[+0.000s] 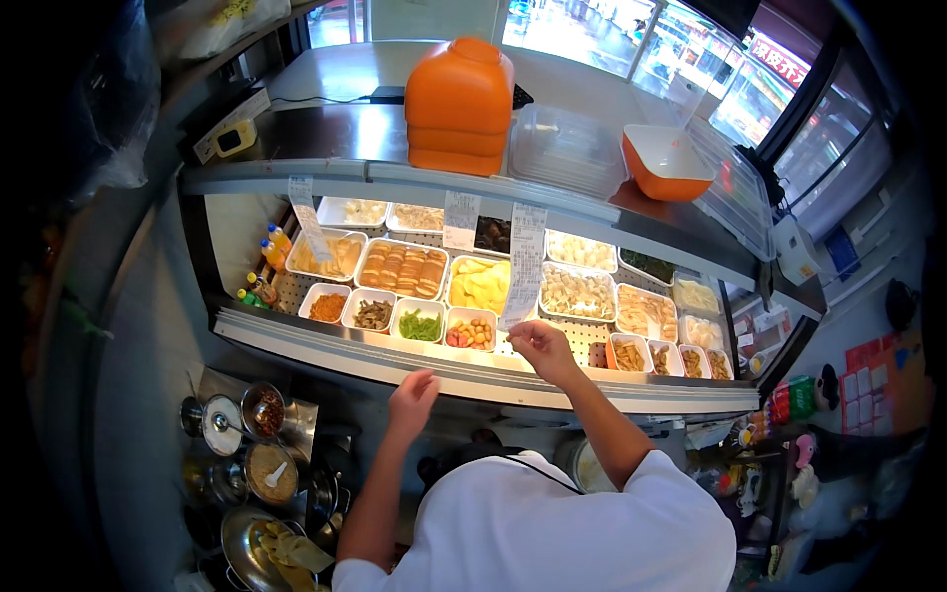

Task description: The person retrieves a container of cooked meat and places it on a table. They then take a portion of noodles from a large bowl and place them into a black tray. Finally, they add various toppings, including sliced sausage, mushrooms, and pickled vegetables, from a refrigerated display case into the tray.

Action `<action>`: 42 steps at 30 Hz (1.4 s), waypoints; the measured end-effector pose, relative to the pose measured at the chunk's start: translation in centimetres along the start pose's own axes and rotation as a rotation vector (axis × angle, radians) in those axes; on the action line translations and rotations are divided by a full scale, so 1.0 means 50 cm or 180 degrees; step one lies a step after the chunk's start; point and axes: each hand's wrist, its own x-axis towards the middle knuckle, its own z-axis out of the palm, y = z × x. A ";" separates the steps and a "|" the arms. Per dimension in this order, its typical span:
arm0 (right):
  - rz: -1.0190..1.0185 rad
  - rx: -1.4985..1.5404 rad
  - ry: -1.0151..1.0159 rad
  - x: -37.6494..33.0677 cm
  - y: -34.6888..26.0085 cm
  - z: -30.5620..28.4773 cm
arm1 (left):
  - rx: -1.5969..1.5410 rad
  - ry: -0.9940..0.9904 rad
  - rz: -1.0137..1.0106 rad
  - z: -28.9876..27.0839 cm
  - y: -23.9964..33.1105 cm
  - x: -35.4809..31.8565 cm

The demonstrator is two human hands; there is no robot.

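Note:
My right hand [543, 353] is at the front of a lit food display case, its fingertips pinched at the lower end of a long printed paper slip [527, 252]. The slip hangs from the case's upper edge and slants down to those fingers. Farther left and nearer me, my left hand [414, 397] is held above the front ledge [464, 371] with loosely bent fingers and nothing visible in it. Closest to the hands are white tubs of small colourful pieces [471, 332] and chopped greens [419, 324]. Behind them is a tray of yellow slices [478, 284].
Two more slips, a left one [309, 219] and a middle one [461, 219], hang from the case. Orange stacked bowls [460, 109], a single orange bowl [668, 163] and clear lids [564, 148] stand on top. Pots and seasoning bowls [271, 472] are at lower left.

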 end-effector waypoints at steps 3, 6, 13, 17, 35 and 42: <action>0.0015 0.0160 -0.0136 -0.010 -0.009 0.008 | -0.0744 -0.0450 0.0103 0.108 0.074 0.108; -0.0010 0.0414 -0.0196 -0.022 -0.012 -0.005 | -0.1373 -0.0735 -0.0026 0.207 0.136 0.155; -0.0726 -0.1471 -0.0139 -0.011 -0.140 -0.064 | -0.1900 -0.0251 -0.0158 0.258 0.195 0.149; -0.2241 -0.2729 0.0655 0.088 -0.258 -0.119 | -0.2148 -0.0173 -0.0203 0.264 0.197 0.147; -0.2554 -0.3574 0.0750 0.244 -0.253 -0.153 | -0.4696 -0.0039 -0.0496 0.331 0.205 0.110; -0.2815 -0.3304 0.0828 0.256 -0.255 -0.157 | -0.4652 0.0557 -0.0738 0.342 0.259 0.128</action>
